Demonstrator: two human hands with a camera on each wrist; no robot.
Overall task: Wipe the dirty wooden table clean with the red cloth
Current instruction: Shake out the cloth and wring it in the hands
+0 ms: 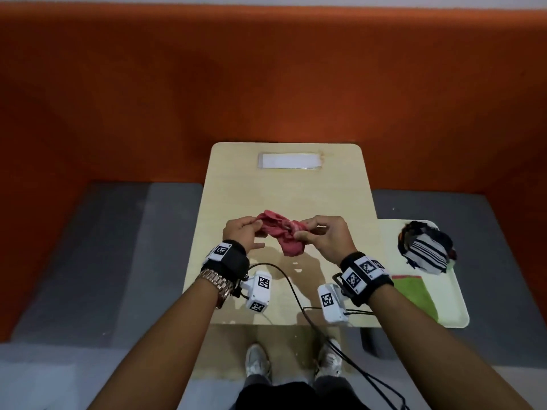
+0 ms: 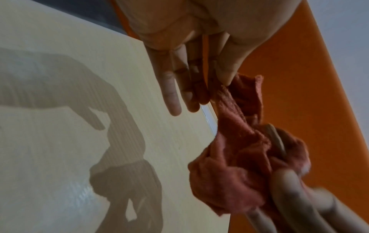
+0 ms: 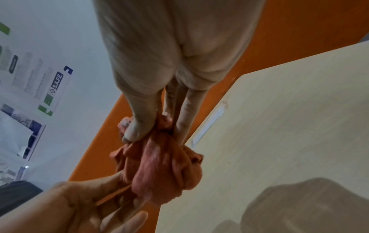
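A crumpled red cloth [image 1: 281,233] hangs bunched between both hands, lifted a little above the pale wooden table [image 1: 284,190]. My left hand [image 1: 245,230] pinches its left end between thumb and fingers. My right hand [image 1: 318,233] pinches the right end, fingers curled round it. In the left wrist view the cloth [image 2: 239,149] trails from my thumb and fingertips, while the little finger [image 2: 169,93] points out straight. The right wrist view has the cloth [image 3: 165,170] dangling under my thumb, with the left hand [image 3: 111,203] gripping its far end. A wet sheen [image 1: 291,261] lies on the table below the cloth.
A white rectangular label [image 1: 290,160] is stuck at the table's far end. On a side tray [image 1: 455,303] to the right sit a striped bundle of cloths [image 1: 426,251] and a green cloth [image 1: 414,294]. Black cables [image 1: 291,288] cross the near table edge. An orange wall [image 1: 266,84] stands behind.
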